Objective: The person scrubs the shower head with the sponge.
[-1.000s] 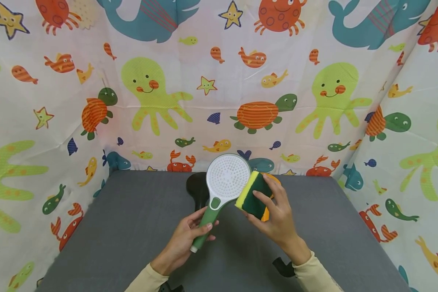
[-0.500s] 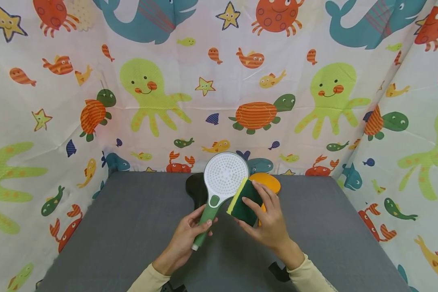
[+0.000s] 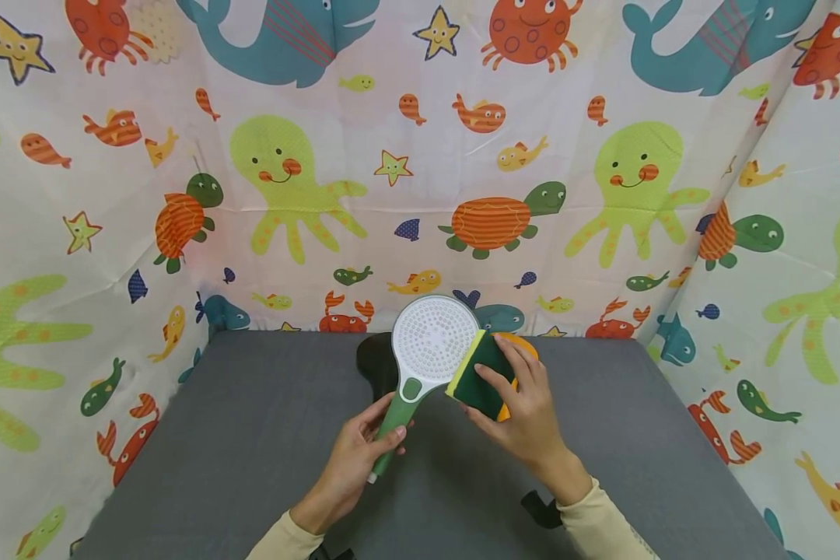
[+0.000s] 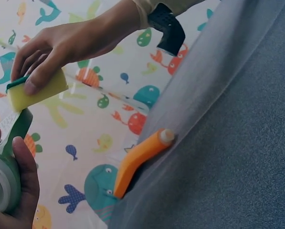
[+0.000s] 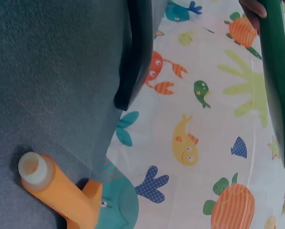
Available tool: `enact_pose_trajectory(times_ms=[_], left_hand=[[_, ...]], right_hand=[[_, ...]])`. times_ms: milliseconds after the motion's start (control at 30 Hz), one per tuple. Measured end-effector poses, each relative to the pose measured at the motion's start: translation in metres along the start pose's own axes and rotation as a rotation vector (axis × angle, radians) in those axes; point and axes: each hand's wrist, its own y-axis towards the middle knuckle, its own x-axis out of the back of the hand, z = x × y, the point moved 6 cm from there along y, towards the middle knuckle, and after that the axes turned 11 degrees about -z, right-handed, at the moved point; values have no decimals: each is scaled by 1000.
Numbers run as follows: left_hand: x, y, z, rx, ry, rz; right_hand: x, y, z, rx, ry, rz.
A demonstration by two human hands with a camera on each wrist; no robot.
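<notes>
Pushing the sponge (image 3: 476, 389), pinched in the right hand (image 3: 534, 418), too hard could twist the shower head (image 3: 434, 340), whose handle (image 3: 400, 412) the left hand (image 3: 350, 457) grips.

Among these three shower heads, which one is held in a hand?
The green-handled shower head, gripped by the left hand; the black one and the orange one lie unheld on the gray table.

Head view high, wrists' seemingly sideways
</notes>
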Motion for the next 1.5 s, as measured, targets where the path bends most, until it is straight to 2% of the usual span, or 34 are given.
enact_pose_trajectory(times_ms=[200,400,667,867,1233,1500], left_hand=[[0,-2,1,-7,7,-18],[-1,0,1,-34,17,-33],[-2,0,3,-37,35,-44],[-2,-1,2,-32,40,-39],[-3,-6,2,-26,55,-8],[-3,-6,2,-22,63,-7]], right_hand=[[-2,0,-4,-41,-16,22],[-9,-5,4,-10,-22,20],[-17,-10,14,33,-11,53],[-15,-6,8,27,-17,63],[-10,5,-8,1,-29,21],[-16,0,-3,-20,-45,33]])
